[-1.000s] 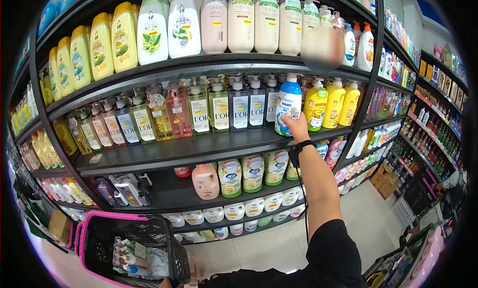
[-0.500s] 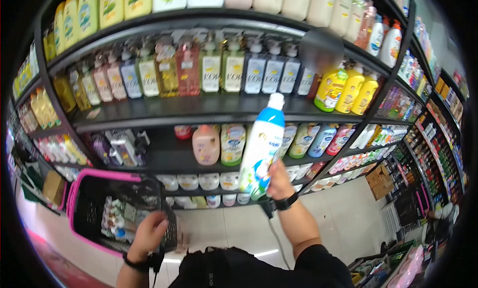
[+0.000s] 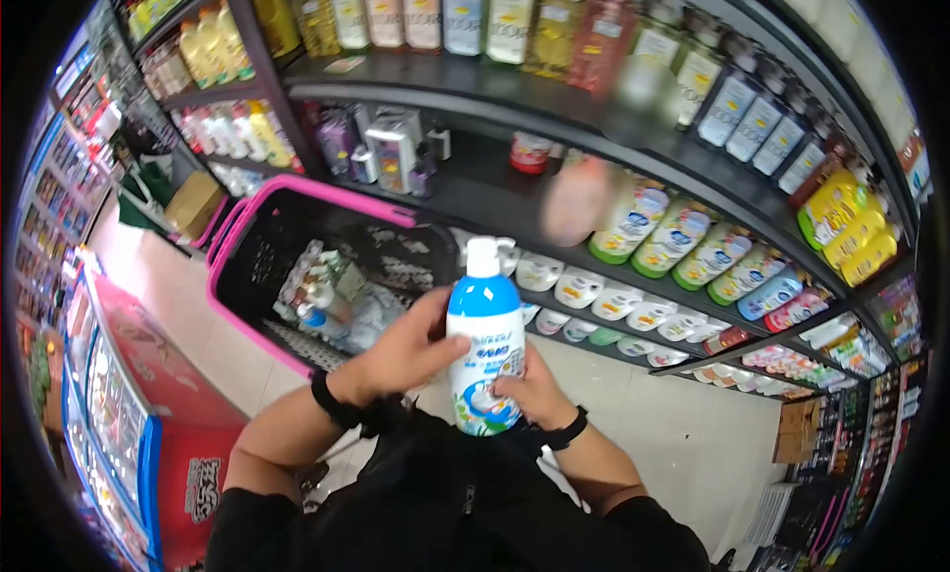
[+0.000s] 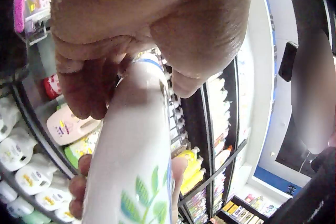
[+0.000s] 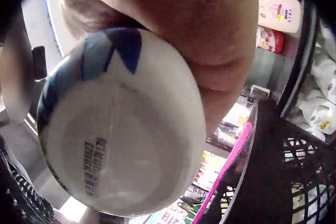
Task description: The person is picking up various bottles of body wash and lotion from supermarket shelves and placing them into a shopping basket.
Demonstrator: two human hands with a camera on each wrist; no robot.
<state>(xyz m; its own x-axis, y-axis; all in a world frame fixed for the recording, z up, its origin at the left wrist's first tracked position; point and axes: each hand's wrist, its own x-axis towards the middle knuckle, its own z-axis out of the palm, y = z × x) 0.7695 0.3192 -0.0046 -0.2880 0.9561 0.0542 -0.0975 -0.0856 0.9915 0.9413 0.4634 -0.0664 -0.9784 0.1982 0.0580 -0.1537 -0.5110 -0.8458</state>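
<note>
A pump bottle [image 3: 487,320], white with a blue shoulder and a white top, is upright in front of the person's chest. The left hand [image 3: 401,352] holds its upper side, thumb in front and fingers behind; in the left wrist view fingers and thumb straddle the bottle [image 4: 131,124] near its top. Lower down, the right hand [image 3: 544,386] grips it from the other side, thumb across the printed front. Printed dark text shows on the bottle's base [image 5: 142,145] in the right wrist view. The pump's nozzle is small and blurred.
A black shopping basket with a pink rim [image 3: 322,188] stands left of the hands, with several bottles [image 3: 322,300] inside. Shelves [image 3: 416,82] of bottles run across the front. A red freezer cabinet [image 3: 198,473] is at lower left; cartons [image 3: 797,429] stand at right.
The right hand has taken the pump bottle off the shelf and brought it down to the chest. The left hand has come from beside the basket onto the bottle. The view has turned left.
</note>
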